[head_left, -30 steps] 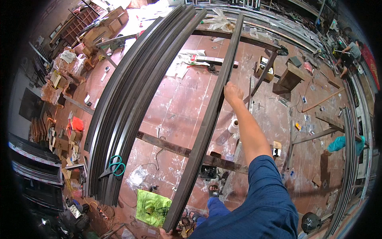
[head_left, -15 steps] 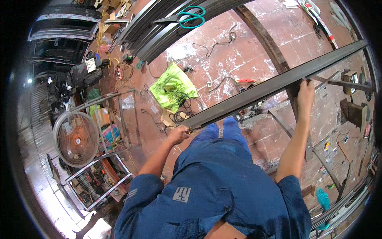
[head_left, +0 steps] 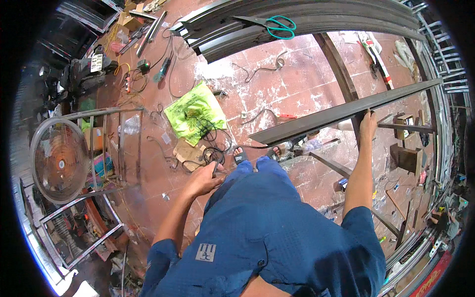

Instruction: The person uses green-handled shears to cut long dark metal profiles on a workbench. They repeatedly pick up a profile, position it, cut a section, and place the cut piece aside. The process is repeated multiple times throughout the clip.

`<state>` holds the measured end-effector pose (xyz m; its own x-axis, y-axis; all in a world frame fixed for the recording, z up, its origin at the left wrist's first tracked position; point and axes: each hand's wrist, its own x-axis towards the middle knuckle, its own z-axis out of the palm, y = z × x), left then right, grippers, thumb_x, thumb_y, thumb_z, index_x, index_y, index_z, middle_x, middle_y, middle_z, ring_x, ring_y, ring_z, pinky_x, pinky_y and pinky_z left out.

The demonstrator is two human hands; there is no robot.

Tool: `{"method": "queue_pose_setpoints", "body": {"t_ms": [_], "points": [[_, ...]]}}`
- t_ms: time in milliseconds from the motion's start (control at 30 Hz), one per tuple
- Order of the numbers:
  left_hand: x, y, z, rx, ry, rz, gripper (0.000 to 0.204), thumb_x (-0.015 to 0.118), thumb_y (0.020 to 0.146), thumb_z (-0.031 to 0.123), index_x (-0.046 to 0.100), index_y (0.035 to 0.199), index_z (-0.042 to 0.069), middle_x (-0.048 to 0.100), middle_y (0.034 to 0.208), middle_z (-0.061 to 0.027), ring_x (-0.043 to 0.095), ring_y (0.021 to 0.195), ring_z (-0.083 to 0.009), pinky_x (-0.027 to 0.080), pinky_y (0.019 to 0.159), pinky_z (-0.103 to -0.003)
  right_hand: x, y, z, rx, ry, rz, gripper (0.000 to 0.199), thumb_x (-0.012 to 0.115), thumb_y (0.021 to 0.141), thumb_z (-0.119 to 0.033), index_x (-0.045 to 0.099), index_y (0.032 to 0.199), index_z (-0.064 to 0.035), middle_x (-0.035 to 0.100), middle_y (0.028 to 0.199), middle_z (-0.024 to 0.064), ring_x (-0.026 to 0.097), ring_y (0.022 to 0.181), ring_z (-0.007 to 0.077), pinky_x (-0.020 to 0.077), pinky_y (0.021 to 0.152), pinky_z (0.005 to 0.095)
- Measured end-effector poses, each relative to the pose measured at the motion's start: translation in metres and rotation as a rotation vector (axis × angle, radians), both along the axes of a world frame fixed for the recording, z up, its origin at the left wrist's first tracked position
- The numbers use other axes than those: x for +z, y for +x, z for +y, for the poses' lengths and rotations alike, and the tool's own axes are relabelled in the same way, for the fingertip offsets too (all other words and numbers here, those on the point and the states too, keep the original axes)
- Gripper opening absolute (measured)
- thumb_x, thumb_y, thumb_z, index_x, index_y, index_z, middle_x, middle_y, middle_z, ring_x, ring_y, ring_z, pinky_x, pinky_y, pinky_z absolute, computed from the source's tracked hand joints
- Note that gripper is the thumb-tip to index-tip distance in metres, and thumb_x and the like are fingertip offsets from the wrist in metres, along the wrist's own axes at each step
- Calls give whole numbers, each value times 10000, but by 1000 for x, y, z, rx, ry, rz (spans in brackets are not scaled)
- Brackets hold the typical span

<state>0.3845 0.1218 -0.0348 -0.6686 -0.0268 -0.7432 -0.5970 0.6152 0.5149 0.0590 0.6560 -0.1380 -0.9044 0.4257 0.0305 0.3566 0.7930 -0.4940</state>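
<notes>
A long dark-grey metal profile (head_left: 341, 113) slants up to the right in front of me. My right hand (head_left: 367, 126) is closed around its near edge, right of the middle. My left hand (head_left: 202, 179) is down left, apart from the profile's near end, its fingers curled around a small dark thing that I cannot make out. Beyond, scissors with teal handles (head_left: 281, 27) lie on a stack of dark profiles (head_left: 341, 22). A dark steel beam (head_left: 336, 67) runs from the stack to beneath the profile I hold.
A lime-green bag (head_left: 185, 111) with tangled black cord and brown cardboard (head_left: 187, 154) lies on the red-tiled floor. At left are a round fan (head_left: 60, 161) and a metal frame (head_left: 81, 232). A steel bracket (head_left: 406, 157) and metal bars are at right.
My left hand has let go of the profile's near end and moved down and left. My right hand still grips the profile, and my view has shifted.
</notes>
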Motion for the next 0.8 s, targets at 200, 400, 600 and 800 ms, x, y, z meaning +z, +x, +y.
{"method": "queue_pose_setpoints", "body": {"t_ms": [200,400,600,800], "points": [[-106,1,9,-116,-54,476,698,807,841,429,572,1394,75,679,1292,-213,639,1201,-403,510,1002,-484,-22,-9,23,58,-85,27,536,443,1061,-432,618,1201,54,652,1173,373,607,1133,535,460,954,549],[-85,-55,107,268,371,675,591,850,848,325,639,1276,-25,716,1153,-145,677,1095,-251,529,935,-357,-19,-6,23,85,0,45,566,450,1063,-470,616,1211,51,660,1174,356,614,1118,532,463,960,537],[-84,-71,142,753,713,328,240,813,883,140,705,1050,5,706,974,-21,626,901,-105,491,806,-257,3,6,-4,-14,-4,-36,528,442,1055,-506,623,1212,-36,685,1167,316,633,1105,521,472,934,574],[-134,-53,145,802,514,460,200,823,852,76,713,999,-5,704,981,-17,622,792,-104,500,737,-277,24,12,-25,-41,-7,-67,507,445,1056,-495,624,1186,-39,702,1121,301,650,1064,511,479,896,579]]}}
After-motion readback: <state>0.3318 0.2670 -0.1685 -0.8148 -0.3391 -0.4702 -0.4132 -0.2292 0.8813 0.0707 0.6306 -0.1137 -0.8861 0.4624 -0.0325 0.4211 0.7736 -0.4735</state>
